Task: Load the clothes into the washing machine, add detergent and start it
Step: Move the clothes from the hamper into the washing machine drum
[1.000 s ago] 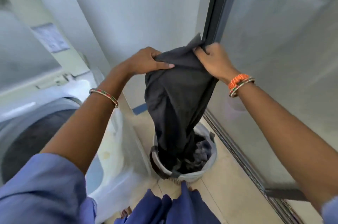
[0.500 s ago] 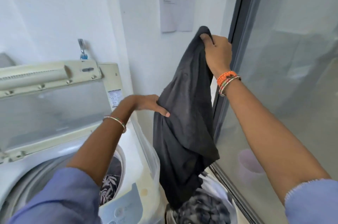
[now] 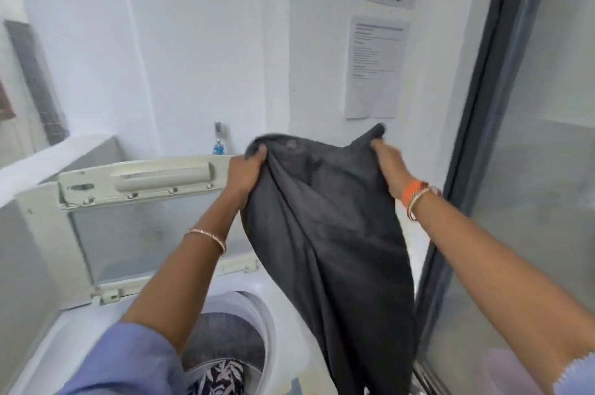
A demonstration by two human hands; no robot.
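the dark grey, soft woven garment [image 3: 325,233] is hanging in the air, stretched out between two hands at its top edge, its body draping down and to the right of the drum opening. the lower end is trailing out of view at the bottom of the frame, so i cannot tell whether it is fully free of whatever is below.

the left hand [image 3: 246,170] is gripping one top corner, fingers curled over the bunched hem. the right hand [image 3: 388,166] is pinching the other corner, fingers closed round a fold. judgement: holding both corners apart is keeping the cloth spread and untangled, so it can be lowered in cleanly instead of as a wad.

the white top-loading washing machine [image 3: 96,323] is sitting low and left, below the garment. its cream hinged lid with a clear panel [image 3: 128,201] is standing upright against the wall, leaving the round drum mouth [image 3: 244,323] open. a black-and-white leaf-patterned cloth [image 3: 219,375] is already lying inside, so loading is partly done.

judgement: the garment is hanging to the right of the mouth, not over it; it needs carrying left and down before release.

a printed paper notice [image 3: 375,69] is stuck to the white wall, and a dark-framed frosted glass door [image 3: 531,169] is standing just right of the right forearm.
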